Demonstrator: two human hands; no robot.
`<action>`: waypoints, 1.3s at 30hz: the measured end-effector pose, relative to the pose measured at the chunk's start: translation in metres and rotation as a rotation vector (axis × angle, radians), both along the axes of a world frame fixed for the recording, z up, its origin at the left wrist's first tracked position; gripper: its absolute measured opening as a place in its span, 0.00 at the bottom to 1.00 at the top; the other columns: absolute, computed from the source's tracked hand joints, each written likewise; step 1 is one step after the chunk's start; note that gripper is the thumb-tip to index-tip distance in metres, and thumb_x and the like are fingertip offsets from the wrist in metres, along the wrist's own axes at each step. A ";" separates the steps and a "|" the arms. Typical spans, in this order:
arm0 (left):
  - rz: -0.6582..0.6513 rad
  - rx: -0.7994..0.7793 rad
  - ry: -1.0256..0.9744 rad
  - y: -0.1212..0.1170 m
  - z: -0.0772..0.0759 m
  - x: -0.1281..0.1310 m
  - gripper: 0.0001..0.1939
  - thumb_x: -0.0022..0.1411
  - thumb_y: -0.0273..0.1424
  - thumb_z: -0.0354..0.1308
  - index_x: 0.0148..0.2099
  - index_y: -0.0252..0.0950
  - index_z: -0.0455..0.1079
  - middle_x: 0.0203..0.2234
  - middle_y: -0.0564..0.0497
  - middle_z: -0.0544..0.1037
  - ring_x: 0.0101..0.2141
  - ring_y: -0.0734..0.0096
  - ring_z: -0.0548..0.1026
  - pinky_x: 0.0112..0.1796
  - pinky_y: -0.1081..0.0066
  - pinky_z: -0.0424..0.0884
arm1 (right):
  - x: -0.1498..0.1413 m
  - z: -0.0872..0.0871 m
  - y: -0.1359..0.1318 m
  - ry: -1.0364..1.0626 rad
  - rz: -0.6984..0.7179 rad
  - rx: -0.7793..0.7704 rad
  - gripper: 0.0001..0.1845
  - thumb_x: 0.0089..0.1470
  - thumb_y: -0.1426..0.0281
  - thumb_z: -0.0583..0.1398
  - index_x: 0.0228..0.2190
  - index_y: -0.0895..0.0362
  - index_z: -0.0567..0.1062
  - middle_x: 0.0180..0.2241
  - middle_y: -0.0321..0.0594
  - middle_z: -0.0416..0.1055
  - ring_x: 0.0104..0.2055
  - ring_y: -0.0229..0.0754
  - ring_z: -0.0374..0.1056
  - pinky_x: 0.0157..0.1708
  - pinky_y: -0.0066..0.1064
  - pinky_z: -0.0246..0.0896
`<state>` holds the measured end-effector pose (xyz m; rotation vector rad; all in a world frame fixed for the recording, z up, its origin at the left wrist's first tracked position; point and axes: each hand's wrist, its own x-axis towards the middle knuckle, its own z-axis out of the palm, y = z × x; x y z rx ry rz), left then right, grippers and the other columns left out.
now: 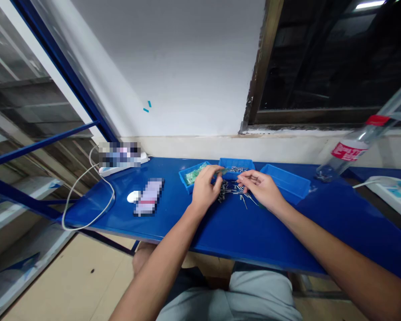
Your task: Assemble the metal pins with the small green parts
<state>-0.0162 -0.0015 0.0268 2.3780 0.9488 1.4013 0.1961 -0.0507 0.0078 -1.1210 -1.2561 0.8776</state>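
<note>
Left hand (pixel 203 189) pinched a small greenish part (pixel 223 171) above loose metal pins (pixel 235 191) on the blue table (pixel 324 214); right hand (pixel 258 189) hovered beside them, fingers curled, any grip unclear, near the middle blue bin (pixel 236 162).

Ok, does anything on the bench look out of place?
Yes, loose metal pins lie scattered on the glossy blue bench between the left hand and right hand, outside the rectangular blue plastic bin behind them.

My left hand (pixel 203 189) pinches a small green piece (pixel 223 171) above the middle blue bin (pixel 236 162). My right hand (pixel 259 189) is just beside it, over loose metal pins (pixel 235 191) on the blue bench (pixel 321 227). Another bin (pixel 285 182) sits right; a third (pixel 191 183) holds green boards (pixel 194 174).
</note>
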 end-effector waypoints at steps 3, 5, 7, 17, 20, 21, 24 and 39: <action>0.174 0.111 0.137 0.004 0.004 -0.011 0.15 0.73 0.27 0.53 0.57 0.41 0.76 0.54 0.44 0.79 0.52 0.58 0.76 0.55 0.57 0.70 | -0.001 -0.003 0.000 -0.058 0.031 0.000 0.22 0.55 0.49 0.70 0.37 0.55 0.81 0.36 0.45 0.82 0.35 0.47 0.78 0.30 0.35 0.73; 0.304 0.096 0.232 0.006 0.005 -0.016 0.17 0.72 0.27 0.54 0.59 0.42 0.76 0.56 0.44 0.78 0.54 0.55 0.74 0.54 0.54 0.68 | -0.001 -0.005 -0.001 -0.096 0.058 -0.003 0.21 0.56 0.49 0.69 0.37 0.54 0.81 0.36 0.44 0.82 0.36 0.48 0.78 0.31 0.36 0.73; 0.385 0.066 0.329 0.006 0.004 -0.017 0.16 0.71 0.27 0.55 0.57 0.42 0.77 0.56 0.44 0.78 0.54 0.53 0.73 0.54 0.52 0.66 | -0.002 -0.006 -0.002 -0.139 0.088 -0.004 0.20 0.58 0.50 0.68 0.38 0.54 0.81 0.36 0.43 0.82 0.37 0.48 0.78 0.33 0.36 0.73; 0.486 0.068 0.485 0.000 -0.002 -0.010 0.16 0.74 0.39 0.53 0.46 0.38 0.80 0.48 0.38 0.77 0.52 0.44 0.70 0.52 0.46 0.64 | -0.001 -0.001 -0.009 -0.846 0.123 0.364 0.12 0.62 0.62 0.67 0.47 0.50 0.82 0.48 0.44 0.80 0.53 0.54 0.72 0.55 0.49 0.69; 0.460 0.092 0.427 -0.001 -0.001 -0.010 0.14 0.73 0.38 0.54 0.50 0.39 0.79 0.51 0.38 0.76 0.53 0.43 0.69 0.55 0.42 0.62 | 0.000 -0.008 -0.007 -0.993 0.217 0.422 0.20 0.61 0.61 0.68 0.55 0.46 0.80 0.57 0.44 0.76 0.62 0.58 0.65 0.61 0.56 0.64; 0.438 0.105 0.396 -0.001 -0.001 -0.010 0.14 0.73 0.37 0.54 0.52 0.40 0.78 0.53 0.38 0.75 0.55 0.43 0.68 0.56 0.40 0.61 | 0.001 -0.010 -0.006 -1.027 0.232 0.424 0.20 0.62 0.62 0.68 0.56 0.45 0.80 0.59 0.44 0.75 0.63 0.58 0.64 0.61 0.57 0.63; 0.291 0.155 0.302 -0.002 0.001 -0.007 0.14 0.73 0.34 0.55 0.56 0.41 0.76 0.58 0.40 0.73 0.62 0.43 0.64 0.60 0.41 0.61 | 0.001 -0.014 -0.004 -1.078 0.214 0.426 0.16 0.65 0.65 0.64 0.53 0.46 0.81 0.56 0.44 0.77 0.62 0.58 0.64 0.60 0.57 0.63; -0.195 0.024 0.205 -0.003 -0.012 0.011 0.11 0.74 0.28 0.53 0.52 0.37 0.75 0.49 0.43 0.77 0.52 0.57 0.73 0.57 0.55 0.71 | 0.007 -0.011 0.003 -1.176 0.116 0.426 0.07 0.65 0.76 0.60 0.36 0.54 0.77 0.38 0.42 0.79 0.47 0.51 0.71 0.48 0.45 0.65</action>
